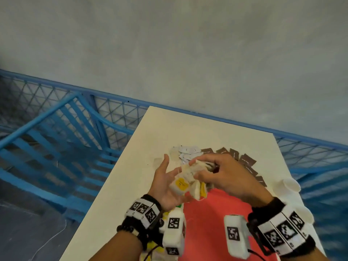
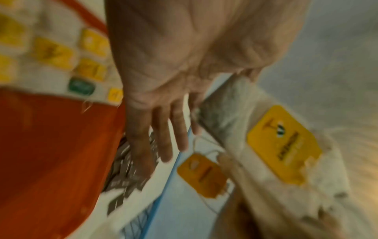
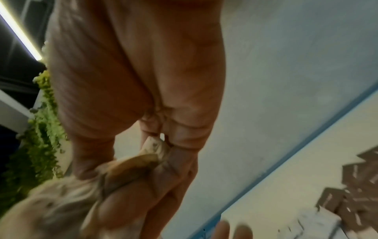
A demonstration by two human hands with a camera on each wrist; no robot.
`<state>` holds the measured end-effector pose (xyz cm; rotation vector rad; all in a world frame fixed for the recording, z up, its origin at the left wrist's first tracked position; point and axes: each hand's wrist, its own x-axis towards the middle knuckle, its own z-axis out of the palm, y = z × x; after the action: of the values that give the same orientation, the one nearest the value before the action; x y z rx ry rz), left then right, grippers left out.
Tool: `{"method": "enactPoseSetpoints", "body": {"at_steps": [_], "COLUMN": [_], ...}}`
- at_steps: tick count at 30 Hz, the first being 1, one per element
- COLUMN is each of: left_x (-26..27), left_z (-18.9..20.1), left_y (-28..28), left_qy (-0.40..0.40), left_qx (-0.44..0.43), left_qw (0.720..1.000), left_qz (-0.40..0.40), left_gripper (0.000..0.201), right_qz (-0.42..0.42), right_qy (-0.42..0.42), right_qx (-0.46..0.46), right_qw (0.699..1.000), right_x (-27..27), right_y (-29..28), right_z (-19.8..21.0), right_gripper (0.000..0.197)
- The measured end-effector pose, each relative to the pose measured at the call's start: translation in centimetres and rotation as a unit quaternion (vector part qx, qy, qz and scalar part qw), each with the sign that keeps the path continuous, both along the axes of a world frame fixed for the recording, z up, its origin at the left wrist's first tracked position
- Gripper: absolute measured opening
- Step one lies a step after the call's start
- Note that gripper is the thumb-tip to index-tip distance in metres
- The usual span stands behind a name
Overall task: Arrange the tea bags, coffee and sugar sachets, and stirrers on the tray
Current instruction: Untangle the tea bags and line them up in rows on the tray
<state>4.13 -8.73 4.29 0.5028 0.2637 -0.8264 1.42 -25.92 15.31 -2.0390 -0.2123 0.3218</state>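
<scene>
Over red tray [image 1: 212, 213], R hand [image 1: 224, 174] grips tea bags [image 1: 185, 182].

No wording can be read in any view. The yellow tag [image 2: 284, 145] on the tea bag in the left wrist view carries dark print and a small emblem, both too blurred to read. The wrist bands [image 1: 144, 210] and the white camera housings [image 1: 174, 230] in the head view carry square black-and-white coded markers, which contain no letters or numbers.
</scene>
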Motion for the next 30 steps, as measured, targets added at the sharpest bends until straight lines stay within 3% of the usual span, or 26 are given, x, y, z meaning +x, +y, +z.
{"method": "enactPoseSetpoints", "body": {"at_steps": [3,7,14,19,21,23,25,30], "left_x": [-4.5,-10.0,-14.5,-14.8,-14.6,-14.3,-14.1,-15.0], "left_z": [0.8,-0.2,-3.2,-2.7,-2.2,-2.0,-1.8,-1.7], "left_y": [-1.4,-2.4,-2.7,-2.3,-2.3,-2.3,-2.3,-2.0], "left_qy": [0.002,0.01,0.088,0.096,0.08,0.075,0.072,0.067], "left_qx": [-0.083,-0.043,0.035,0.016,0.011,0.019,0.02,0.019], "left_qw": [0.996,0.999,0.996,0.995,0.996,0.997,0.997,0.997], "left_qz": [-0.039,-0.019,0.005,0.026,0.029,0.025,0.021,-0.03], "left_gripper": [0.084,0.067,0.053,0.04,0.039,0.037,0.034,0.041], "right_qz": [0.068,0.076,0.075,0.06,0.025,0.004,0.043,0.173], "right_qy": [0.029,-0.045,-0.016,0.003,-0.039,-0.132,-0.193,-0.16], "right_qx": [-0.037,-0.203,-0.308,-0.279,-0.265,-0.239,-0.227,-0.324], "right_qw": [0.997,0.975,0.948,0.959,0.963,0.962,0.954,0.916], "right_x": [-3.1,-7.0,-11.7,-11.7,-12.2,-13.3,-14.6,-15.9], "right_y": [-0.5,-0.1,2.4,1.1,0.2,-0.2,0.2,2.4], "right_z": [-0.8,-4.4,-10.5,-8.6,-7.2,-5.8,-4.4,-3.5], "right_gripper": [0.026,0.025,0.026,0.034,0.038,0.033,0.029,0.033]}}
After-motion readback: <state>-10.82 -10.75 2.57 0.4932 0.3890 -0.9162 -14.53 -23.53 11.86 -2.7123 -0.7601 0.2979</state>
